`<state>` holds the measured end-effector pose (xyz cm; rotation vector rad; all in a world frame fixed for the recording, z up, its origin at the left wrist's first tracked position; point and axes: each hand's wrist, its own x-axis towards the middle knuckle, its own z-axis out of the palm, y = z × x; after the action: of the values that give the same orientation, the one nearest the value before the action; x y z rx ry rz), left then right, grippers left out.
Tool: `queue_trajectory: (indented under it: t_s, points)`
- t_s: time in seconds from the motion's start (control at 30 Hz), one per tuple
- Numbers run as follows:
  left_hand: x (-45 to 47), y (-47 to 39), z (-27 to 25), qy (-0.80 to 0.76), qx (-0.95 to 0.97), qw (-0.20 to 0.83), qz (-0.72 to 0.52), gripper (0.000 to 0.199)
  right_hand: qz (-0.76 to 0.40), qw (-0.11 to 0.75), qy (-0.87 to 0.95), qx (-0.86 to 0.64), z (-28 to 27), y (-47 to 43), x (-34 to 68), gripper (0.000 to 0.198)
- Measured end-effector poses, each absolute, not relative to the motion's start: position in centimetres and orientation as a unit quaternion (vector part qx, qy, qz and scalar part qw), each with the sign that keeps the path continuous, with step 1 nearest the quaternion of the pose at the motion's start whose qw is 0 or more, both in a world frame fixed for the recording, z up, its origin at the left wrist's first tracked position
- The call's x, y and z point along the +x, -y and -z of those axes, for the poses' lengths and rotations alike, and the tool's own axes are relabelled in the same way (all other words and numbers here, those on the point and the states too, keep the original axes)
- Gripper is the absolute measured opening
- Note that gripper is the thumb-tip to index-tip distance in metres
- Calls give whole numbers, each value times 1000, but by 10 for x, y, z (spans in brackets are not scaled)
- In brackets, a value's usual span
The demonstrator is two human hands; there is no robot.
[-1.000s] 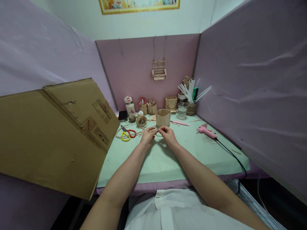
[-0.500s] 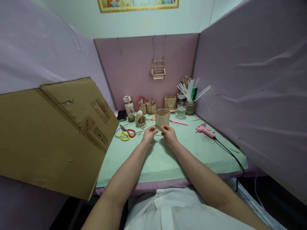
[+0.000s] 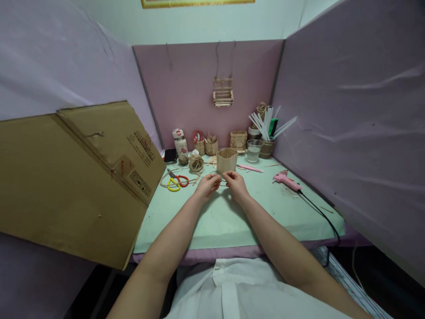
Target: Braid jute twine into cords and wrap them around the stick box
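Grip: left hand [image 3: 208, 186] and right hand [image 3: 235, 184], fingertips pinched together on thin tan twine strand [image 3: 223, 185] between them.
Beyond fingers: pale wavy-rimmed wooden-stick container [image 3: 226, 161], upright.
Left of fingers: red-and-yellow-handled scissors [image 3: 177, 177].
Right of fingers: pink plastic glue gun [image 3: 287, 180], well apart.

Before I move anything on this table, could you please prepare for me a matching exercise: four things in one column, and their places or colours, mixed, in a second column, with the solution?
Things
1. hot glue gun
2. scissors
3. slatted wooden swing
4. plain pale wooden container

Places or colours
a. hanging in front of the back panel
b. just beyond the left hand and the right hand
c. pink, lying on the right
d. partly red, partly yellow

Right pairs: 1-c, 2-d, 3-a, 4-b
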<state>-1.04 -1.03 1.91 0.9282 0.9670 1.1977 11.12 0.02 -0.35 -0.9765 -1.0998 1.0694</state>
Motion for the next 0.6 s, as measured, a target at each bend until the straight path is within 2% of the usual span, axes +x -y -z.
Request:
queue_trajectory:
  t_s: [0.23, 0.43, 0.6]
  points:
    - [-12, 6, -12, -400, 429, 612, -530, 31, -427, 601, 519, -432, 2, 1, 111, 31]
    - [-16, 1, -10, -381, 396, 634, -544, 27, -266, 561, 636, -458, 16, -8, 112, 22]
    - [-17, 0, -12, -358, 368, 654, -556, 21, -187, 510, 687, -482, 18, -8, 113, 16]
